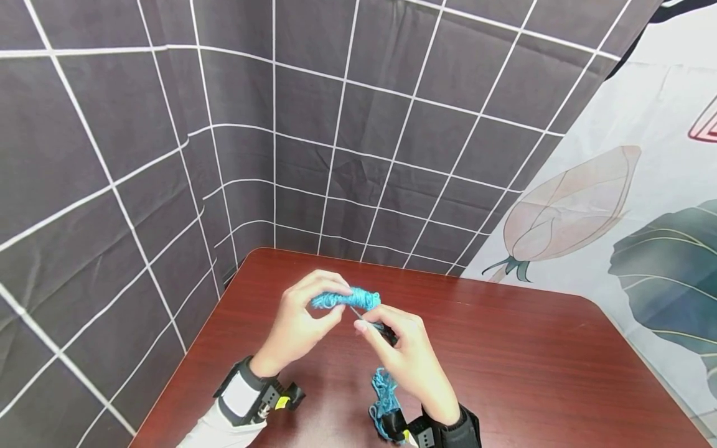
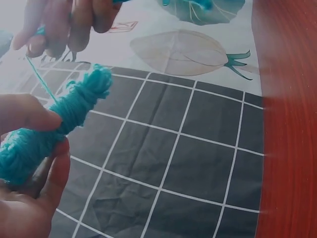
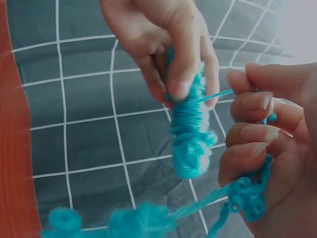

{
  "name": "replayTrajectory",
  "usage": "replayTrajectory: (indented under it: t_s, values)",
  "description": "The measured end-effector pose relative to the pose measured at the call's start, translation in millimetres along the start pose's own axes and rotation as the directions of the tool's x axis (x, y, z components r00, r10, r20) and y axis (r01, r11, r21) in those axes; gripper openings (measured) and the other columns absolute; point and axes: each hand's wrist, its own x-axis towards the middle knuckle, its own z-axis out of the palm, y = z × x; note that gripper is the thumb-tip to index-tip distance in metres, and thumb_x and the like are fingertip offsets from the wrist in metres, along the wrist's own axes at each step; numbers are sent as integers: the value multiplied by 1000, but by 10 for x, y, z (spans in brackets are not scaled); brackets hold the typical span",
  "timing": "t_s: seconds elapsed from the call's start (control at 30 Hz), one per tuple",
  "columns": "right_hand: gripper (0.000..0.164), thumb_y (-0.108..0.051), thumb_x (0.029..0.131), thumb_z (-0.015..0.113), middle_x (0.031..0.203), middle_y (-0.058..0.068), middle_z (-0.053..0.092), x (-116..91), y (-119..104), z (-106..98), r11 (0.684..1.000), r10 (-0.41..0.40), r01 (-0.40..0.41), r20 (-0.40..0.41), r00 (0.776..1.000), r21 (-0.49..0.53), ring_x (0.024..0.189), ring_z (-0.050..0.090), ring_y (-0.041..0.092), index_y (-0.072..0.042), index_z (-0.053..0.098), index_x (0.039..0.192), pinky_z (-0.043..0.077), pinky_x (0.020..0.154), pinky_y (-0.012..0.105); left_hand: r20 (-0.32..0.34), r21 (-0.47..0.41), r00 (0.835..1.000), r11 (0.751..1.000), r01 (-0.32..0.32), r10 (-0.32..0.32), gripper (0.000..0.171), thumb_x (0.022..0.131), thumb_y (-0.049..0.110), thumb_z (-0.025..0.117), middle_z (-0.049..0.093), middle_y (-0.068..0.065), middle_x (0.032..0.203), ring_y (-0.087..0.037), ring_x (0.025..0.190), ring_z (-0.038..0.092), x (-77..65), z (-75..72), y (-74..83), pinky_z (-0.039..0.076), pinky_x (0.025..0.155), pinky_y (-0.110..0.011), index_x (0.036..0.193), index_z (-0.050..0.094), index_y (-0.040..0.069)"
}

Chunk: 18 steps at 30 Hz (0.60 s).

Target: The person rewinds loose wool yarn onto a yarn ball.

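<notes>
A wound bundle of turquoise yarn point(image 1: 364, 299) is gripped near one end between the thumb and fingers of my left hand point(image 1: 307, 320). Tight wraps circle its middle, as the left wrist view shows on the yarn bundle point(image 2: 74, 106). From those wraps a taut strand point(image 3: 216, 95) runs to my right hand point(image 1: 407, 348), which pinches it between thumb and forefinger. The other right fingers curl over more loose yarn point(image 3: 250, 196) against the palm. Below the right hand, a tangled length of the same yarn point(image 1: 384, 395) hangs or lies; which of the two I cannot tell.
The brown-red table point(image 1: 526, 348) spreads below both hands. A dark grey cloth with white grid lines point(image 1: 313, 124) stands behind and to the left. On the right is a white cloth point(image 1: 582, 261) printed with a bud and leaf. Each wrist wears a strapped camera.
</notes>
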Motion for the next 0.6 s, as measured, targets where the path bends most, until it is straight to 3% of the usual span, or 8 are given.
replayTrajectory:
  t_s: [0.13,0.27,0.47,0.6]
  values:
    - [6,-5,83,65,62,-3,50,24,-72,-68,1000,-24,24,-77,997,6,52,39,5,-10,63,80,35,43,22,37,-23,999,1000,8,-7,26,70,-5,68,64,-3,97,-13,91,57,-36,34,-74,52,69,-28,91,69,11]
    - [10,4,79,65,64,0,54,54,-146,-139,1000,-26,27,-143,989,5,52,41,7,-5,63,80,35,43,21,92,-66,996,998,-11,17,25,68,-9,66,63,-4,94,-13,88,56,-12,18,23,52,66,-28,84,67,10]
    - [8,-2,82,65,65,-1,57,19,5,-164,1000,1,-2,-189,982,-5,51,43,6,-10,65,82,36,45,17,211,-217,973,975,-45,92,25,66,-14,65,62,-9,89,-15,83,57,45,-23,188,52,63,-30,82,64,5]
    - [6,-8,85,63,63,-3,53,-26,166,-146,998,51,-55,-165,985,-15,49,40,7,-13,66,85,35,45,19,220,-287,966,955,-68,135,25,66,-15,66,62,-11,88,-17,83,57,58,-37,211,53,63,-30,82,64,4]
